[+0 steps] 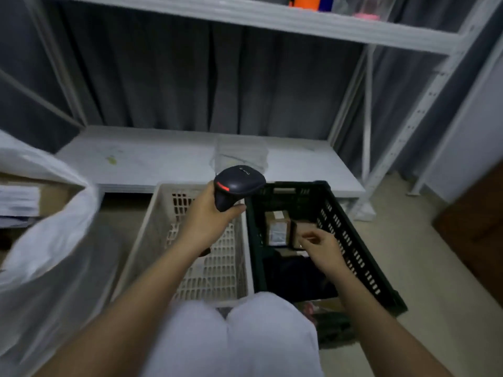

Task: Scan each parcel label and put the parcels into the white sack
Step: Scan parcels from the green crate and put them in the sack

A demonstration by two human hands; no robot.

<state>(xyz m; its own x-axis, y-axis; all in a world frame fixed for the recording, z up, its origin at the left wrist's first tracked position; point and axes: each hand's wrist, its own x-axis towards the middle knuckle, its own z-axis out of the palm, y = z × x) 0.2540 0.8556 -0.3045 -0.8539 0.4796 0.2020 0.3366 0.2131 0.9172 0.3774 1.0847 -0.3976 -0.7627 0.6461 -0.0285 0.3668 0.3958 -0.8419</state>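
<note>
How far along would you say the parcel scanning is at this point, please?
Done: the beige crate shows no parcels. In hand: the left hand grips the scanner, while the right hand reaches into the dark crate. Left: at least one labelled parcel there must be scanned and put into the white sack.

A parcel-sorting storeroom is showing here: white metal shelving (272,17) is spanning the top and right of the frame before a grey curtain (190,83), two slotted plastic crates (212,268) are sitting at centre, and labelled cardboard parcels (277,227) are lying in the dark one.
</note>
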